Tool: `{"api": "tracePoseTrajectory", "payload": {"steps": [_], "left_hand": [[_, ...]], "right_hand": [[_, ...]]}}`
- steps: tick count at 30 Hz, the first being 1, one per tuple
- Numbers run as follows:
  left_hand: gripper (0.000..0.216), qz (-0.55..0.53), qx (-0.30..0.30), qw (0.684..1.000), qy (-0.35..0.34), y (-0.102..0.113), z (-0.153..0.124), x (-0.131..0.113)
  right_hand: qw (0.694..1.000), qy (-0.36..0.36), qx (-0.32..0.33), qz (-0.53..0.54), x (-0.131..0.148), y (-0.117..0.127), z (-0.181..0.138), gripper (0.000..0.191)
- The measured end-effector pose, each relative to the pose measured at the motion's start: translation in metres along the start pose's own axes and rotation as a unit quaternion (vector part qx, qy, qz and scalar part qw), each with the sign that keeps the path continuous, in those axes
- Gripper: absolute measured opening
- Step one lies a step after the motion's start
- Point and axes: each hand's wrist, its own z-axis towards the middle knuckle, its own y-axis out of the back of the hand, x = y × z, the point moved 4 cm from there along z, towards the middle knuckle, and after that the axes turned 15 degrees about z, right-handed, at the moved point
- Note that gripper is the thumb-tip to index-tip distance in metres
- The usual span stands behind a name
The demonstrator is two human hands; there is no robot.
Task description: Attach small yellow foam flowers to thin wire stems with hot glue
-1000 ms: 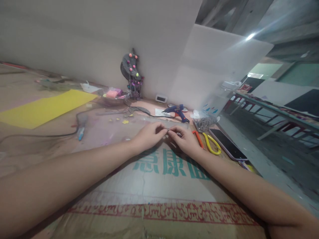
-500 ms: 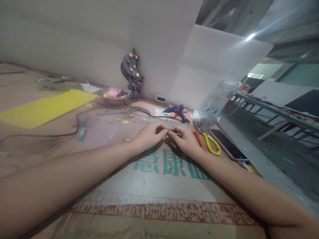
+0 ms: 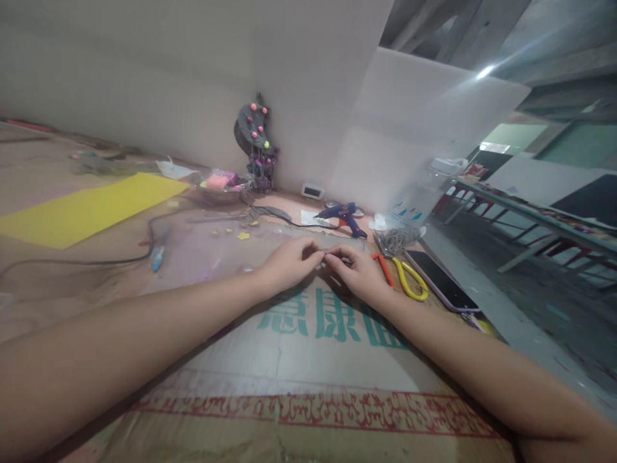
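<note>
My left hand (image 3: 295, 262) and my right hand (image 3: 355, 269) meet fingertip to fingertip over the printed cardboard (image 3: 289, 360). Both are closed in a pinch. Whatever lies between the fingertips is too small and too hidden to name. Just beyond the left hand are small yellow flower-shaped pieces (image 3: 243, 236) on the work surface. Close by the right hand lie pliers or scissors with orange and yellow handles (image 3: 411, 280). A blue glue gun (image 3: 343, 216) rests behind both hands.
On the right are a phone (image 3: 442, 280) and a clear container of grey cord (image 3: 401, 238). A grey crescent ornament with coloured balls (image 3: 254, 132) stands against the wall. To the left lie a yellow sheet (image 3: 91, 209), a blue-tipped tool (image 3: 157, 257) and a black cable (image 3: 96, 262).
</note>
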Motion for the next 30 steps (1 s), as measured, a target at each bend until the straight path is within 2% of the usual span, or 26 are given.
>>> {"api": "tracePoseTrajectory", "payload": {"steps": [30], "left_hand": [[0.019,-0.002,-0.004,1.0,0.0,0.0001,-0.0003,0.0008]], "right_hand": [[1.0,0.002,0.019,-0.017,-0.0011,-0.0007,0.0003,0.019]]}}
